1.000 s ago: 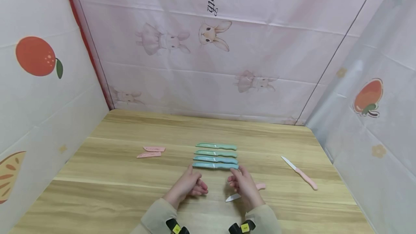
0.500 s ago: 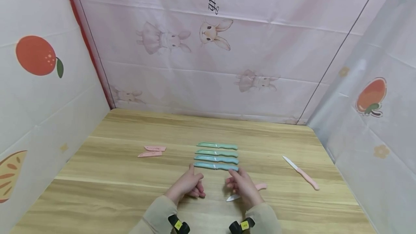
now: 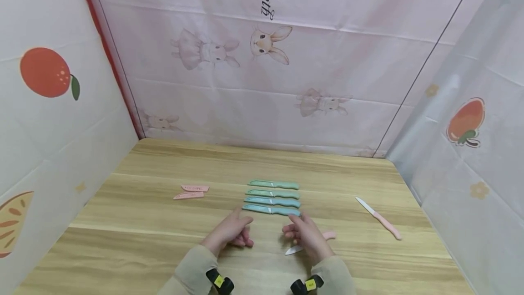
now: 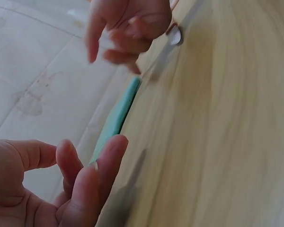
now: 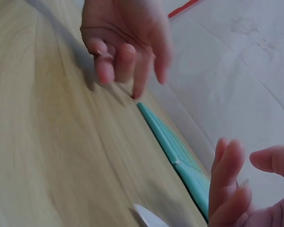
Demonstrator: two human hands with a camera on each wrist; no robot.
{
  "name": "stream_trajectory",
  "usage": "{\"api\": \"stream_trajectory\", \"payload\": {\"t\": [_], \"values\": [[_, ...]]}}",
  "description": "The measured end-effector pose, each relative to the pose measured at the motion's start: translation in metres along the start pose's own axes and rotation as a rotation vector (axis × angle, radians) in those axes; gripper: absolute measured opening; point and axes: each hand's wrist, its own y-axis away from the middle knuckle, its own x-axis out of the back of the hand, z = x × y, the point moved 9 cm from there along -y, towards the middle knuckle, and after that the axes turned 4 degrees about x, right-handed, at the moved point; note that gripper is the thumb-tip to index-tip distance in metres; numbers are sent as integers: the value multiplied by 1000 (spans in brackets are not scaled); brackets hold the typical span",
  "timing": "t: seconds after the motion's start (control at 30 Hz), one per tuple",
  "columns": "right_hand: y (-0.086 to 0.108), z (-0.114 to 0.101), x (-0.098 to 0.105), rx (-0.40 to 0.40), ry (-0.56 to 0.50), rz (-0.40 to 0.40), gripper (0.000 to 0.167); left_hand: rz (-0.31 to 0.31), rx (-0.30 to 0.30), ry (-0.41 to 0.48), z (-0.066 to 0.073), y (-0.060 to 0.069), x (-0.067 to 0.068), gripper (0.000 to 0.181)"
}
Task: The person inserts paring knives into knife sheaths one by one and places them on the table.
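Blue knife point(image 3: 278, 211): sheathed, blue throughout, flat on wooden table point(image 3: 143, 240), nearest the person in a row of four knives point(image 3: 272, 193) | Left hand point(image 3: 228, 230): beside sheath tip, fingers loosely bent, grip relaxed | Right hand point(image 3: 306, 236): beside handle end, fingers loosely bent, grip relaxed; contact with knife cannot be told

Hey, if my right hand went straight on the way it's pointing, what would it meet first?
Most likely the nearest blue knife, at its handle. Your right hand looks very close to it, though depth is unclear and they may already touch.
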Motion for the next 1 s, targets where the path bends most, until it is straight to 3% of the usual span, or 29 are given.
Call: {"api": "stream_trajectory", "payload": {"t": [0.13,0.23,0.3,0.43,0.53,0.63,0.73,0.9,1.0], "values": [[5,-2,11,-5,-6,37,84,36,-2,-30,4,6,19,67],[9,-4,19,-3,6,61,86,120,-21,-104,12,9,42,57],[11,-6,23,-5,15,66,85,229,-64,-239,21,13,63,47],[17,-10,31,9,47,74,77,513,-104,-571,40,27,117,35],[23,-17,38,59,126,77,66,625,-80,-764,43,32,154,35],[29,-25,44,118,214,74,52,616,-32,-876,31,30,179,27],[35,-35,53,184,381,116,40,567,15,-934,15,28,193,16],[42,-46,69,211,748,219,30,541,15,-964,6,26,200,9],[43,-44,74,193,866,206,29,540,9,-976,8,26,199,8]]}}
